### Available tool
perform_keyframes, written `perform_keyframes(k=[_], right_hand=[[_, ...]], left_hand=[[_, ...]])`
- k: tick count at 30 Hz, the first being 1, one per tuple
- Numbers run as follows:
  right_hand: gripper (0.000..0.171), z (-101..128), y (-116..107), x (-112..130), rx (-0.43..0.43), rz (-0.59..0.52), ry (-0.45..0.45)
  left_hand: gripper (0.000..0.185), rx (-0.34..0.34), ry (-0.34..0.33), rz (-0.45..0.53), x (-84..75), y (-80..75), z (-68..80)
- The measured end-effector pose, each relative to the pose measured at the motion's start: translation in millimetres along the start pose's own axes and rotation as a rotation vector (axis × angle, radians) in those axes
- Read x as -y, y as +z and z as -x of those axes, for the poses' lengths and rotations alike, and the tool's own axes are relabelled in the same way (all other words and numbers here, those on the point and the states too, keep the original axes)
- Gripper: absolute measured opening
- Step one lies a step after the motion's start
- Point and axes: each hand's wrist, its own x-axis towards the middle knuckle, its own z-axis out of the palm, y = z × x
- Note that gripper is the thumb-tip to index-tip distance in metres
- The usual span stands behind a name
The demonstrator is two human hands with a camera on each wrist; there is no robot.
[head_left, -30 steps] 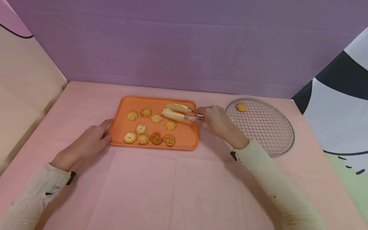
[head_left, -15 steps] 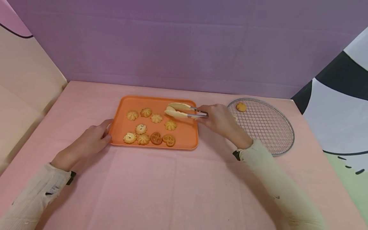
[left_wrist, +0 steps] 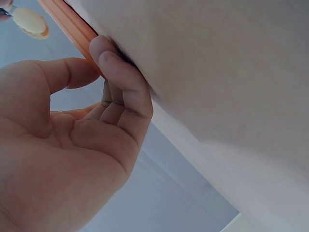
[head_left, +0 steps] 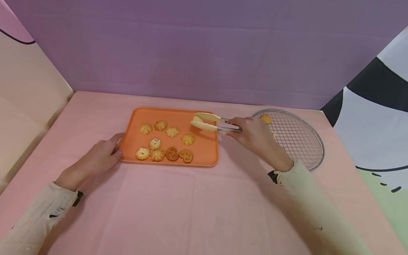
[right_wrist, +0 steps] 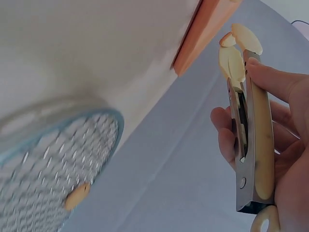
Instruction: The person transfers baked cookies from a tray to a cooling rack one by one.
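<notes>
Orange tray [head_left: 204,150]: lay flat, its far rim just short of the purple backdrop [head_left: 204,53]; its own orange surface showed along the far side and right of the pretzel cookies.
Pink cloth [head_left: 191,205]: ran broad on the tray's near side, and as a narrow band between the tray's right rim and the wire rack [head_left: 299,141].
Left hand [head_left: 100,156]: stood at the tray's left side, thumb and curled fingers pinching its rim toward the near corner.
Right hand [head_left: 255,132]: was just right of the tray, fingers and thumb wrapped round the metal tongs [head_left: 226,129].
Tong tips: hung over the tray's far right part, a cookie [right_wrist: 227,39] between them, its kind mostly hidden.
Tray contents: nine cookies: five ridged flower cookies [head_left: 172,132], two round toothed-edge cookies [head_left: 155,143], two pretzel cookies [head_left: 172,154] side by side along the near rim.
Rack contents: right of the tray, one golden round cookie [head_left: 266,119] lay toward the far left edge; a pale piece [head_left: 273,134] showed beside the right hand, mostly hidden.
Count: one tray, one rack, one pair of tongs.
</notes>
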Motion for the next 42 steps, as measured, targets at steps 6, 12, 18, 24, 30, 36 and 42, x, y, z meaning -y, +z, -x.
perform_keyframes(k=[6, 12, 18, 24, 30, 36, 42], right_hand=[[0.035, 14.6, -12.3, -7.4, -0.096, 0.020, -0.030], [0.033, 30.4, -22.4, -15.6, -0.164, 0.015, -0.026], [0.035, 46.2, -30.4, -26.8, -0.217, 0.044, -0.045], [0.036, 60.1, -38.4, -41.9, -0.259, 0.048, -0.067], [0.038, 74.9, -46.8, -56.0, -0.234, 0.055, 0.000], [0.037, 90.5, -52.8, -71.4, -0.220, 0.097, 0.054], [0.035, 103.1, -59.5, -86.4, -0.230, 0.139, 0.099]], left_hand=[[0.057, 0.025, -0.023, 0.021, -0.7, -1.5, 0.9], [0.057, 0.023, -0.017, 0.019, 0.9, -0.9, 1.2], [0.056, 0.011, -0.004, 0.005, 2.5, 0.9, 0.2], [0.056, 0.013, -0.002, 0.007, 3.0, -0.3, 0.9], [0.055, 0.009, 0.002, 0.009, 2.7, -0.5, 0.3], [0.055, -0.001, 0.016, 0.001, 2.0, 0.3, -0.4], [0.055, -0.002, 0.015, 0.008, 1.2, 0.6, -0.2]])
